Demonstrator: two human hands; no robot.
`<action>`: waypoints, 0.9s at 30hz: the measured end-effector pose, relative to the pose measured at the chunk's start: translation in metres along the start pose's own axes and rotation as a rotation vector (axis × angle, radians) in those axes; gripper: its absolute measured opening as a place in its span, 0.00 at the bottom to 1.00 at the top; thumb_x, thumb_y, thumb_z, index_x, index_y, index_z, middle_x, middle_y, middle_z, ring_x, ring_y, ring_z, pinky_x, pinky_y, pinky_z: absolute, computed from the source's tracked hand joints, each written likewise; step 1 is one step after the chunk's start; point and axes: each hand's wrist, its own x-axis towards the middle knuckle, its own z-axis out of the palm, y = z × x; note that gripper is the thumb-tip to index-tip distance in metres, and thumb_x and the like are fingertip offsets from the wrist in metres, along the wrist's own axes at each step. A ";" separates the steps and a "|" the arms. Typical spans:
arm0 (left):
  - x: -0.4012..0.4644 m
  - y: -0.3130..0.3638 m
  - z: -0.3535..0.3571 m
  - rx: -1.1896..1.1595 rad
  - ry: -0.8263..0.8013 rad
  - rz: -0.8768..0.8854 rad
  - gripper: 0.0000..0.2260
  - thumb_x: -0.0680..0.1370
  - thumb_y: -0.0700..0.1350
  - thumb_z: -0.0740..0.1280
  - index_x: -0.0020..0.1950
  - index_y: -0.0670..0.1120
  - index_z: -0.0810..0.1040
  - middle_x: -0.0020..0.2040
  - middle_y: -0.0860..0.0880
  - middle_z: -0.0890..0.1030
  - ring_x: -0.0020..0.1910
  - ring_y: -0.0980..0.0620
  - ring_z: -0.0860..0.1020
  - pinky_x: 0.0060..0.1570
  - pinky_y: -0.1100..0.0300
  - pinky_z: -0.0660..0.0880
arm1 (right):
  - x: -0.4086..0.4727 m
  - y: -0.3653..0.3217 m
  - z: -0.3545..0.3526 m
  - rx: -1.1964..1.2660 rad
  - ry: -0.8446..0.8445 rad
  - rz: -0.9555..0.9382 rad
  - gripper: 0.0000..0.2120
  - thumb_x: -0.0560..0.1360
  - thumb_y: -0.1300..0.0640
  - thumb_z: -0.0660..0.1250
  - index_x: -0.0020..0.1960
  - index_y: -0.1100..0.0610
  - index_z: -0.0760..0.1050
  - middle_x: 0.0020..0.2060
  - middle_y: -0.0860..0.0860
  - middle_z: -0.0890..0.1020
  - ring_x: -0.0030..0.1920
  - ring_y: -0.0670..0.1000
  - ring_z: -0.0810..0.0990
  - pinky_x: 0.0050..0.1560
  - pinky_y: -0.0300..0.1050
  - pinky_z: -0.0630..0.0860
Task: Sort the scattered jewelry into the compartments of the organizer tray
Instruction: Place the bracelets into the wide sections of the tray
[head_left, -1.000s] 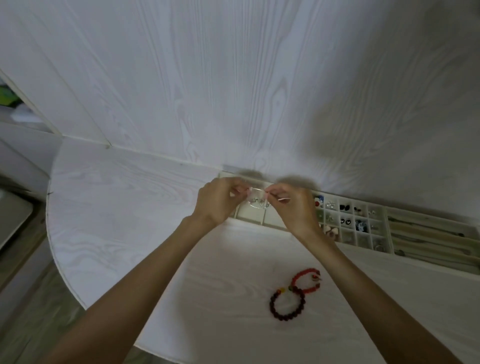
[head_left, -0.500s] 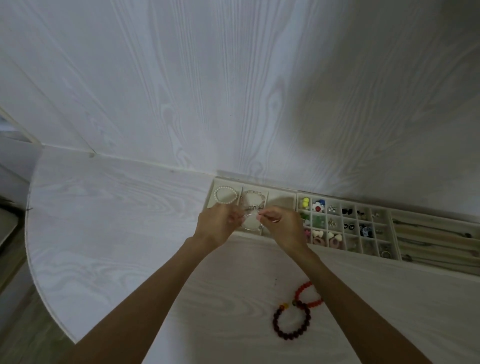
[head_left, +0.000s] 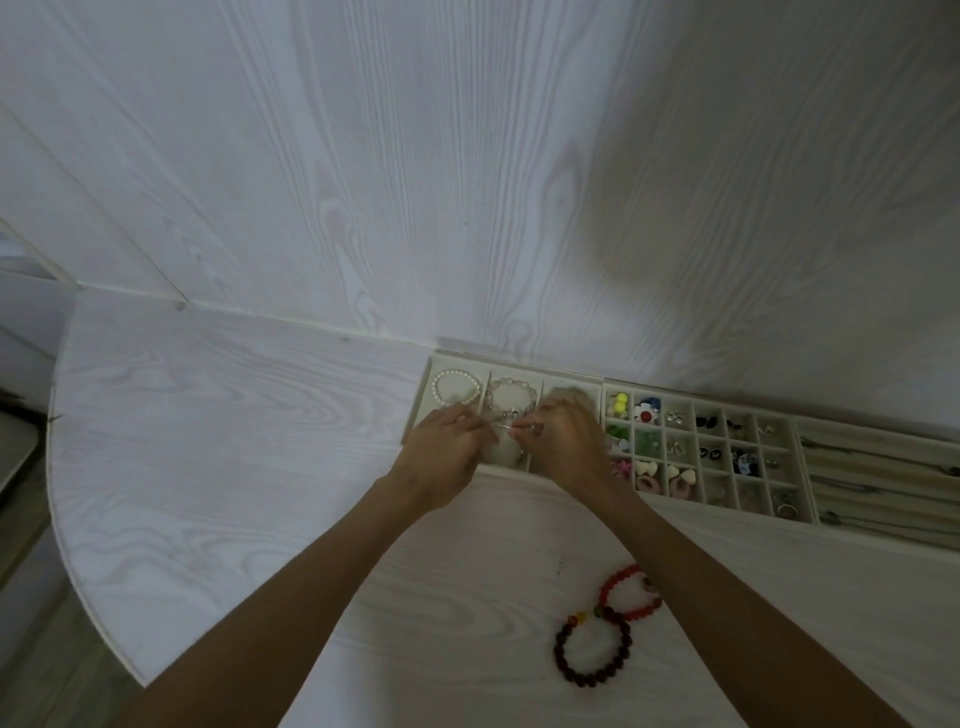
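Note:
A cream organizer tray lies against the wall on the white table. My left hand and my right hand meet over its front left compartments and pinch a thin silver bracelet between them. A pearl bracelet fills the back left compartment and a pale pink beaded bracelet lies in the one beside it. On the table near me lie a red bead bracelet and a dark brown bead bracelet, touching each other.
The tray's middle grid holds small earrings and charms, and a ring sits in a front cell. Long slots at the right hold necklaces. The table's rounded edge curves at the left, with floor beyond.
My hands stayed together over the tray's left compartments, holding the silver bracelet. The camera view shifted, so the pearl and pink bracelets behind my hands came into sight.

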 end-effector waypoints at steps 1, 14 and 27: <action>-0.002 -0.002 0.002 0.039 0.002 0.059 0.12 0.72 0.40 0.63 0.50 0.49 0.83 0.49 0.52 0.83 0.52 0.49 0.79 0.48 0.56 0.75 | -0.001 0.001 -0.002 -0.032 0.020 -0.030 0.09 0.74 0.51 0.68 0.50 0.52 0.83 0.42 0.52 0.83 0.47 0.52 0.76 0.51 0.46 0.67; -0.007 -0.004 -0.012 0.115 -0.106 0.217 0.19 0.72 0.49 0.54 0.45 0.52 0.85 0.43 0.55 0.84 0.50 0.51 0.80 0.55 0.56 0.76 | -0.016 0.013 -0.019 -0.529 -0.101 -0.364 0.21 0.63 0.63 0.73 0.54 0.50 0.82 0.62 0.57 0.77 0.64 0.59 0.73 0.66 0.59 0.67; -0.005 -0.006 -0.017 0.152 -0.039 0.237 0.18 0.70 0.49 0.53 0.41 0.51 0.84 0.41 0.53 0.83 0.46 0.50 0.81 0.50 0.56 0.77 | -0.031 0.004 -0.024 -0.424 -0.069 -0.489 0.21 0.60 0.68 0.73 0.49 0.50 0.83 0.57 0.53 0.80 0.59 0.56 0.76 0.60 0.53 0.72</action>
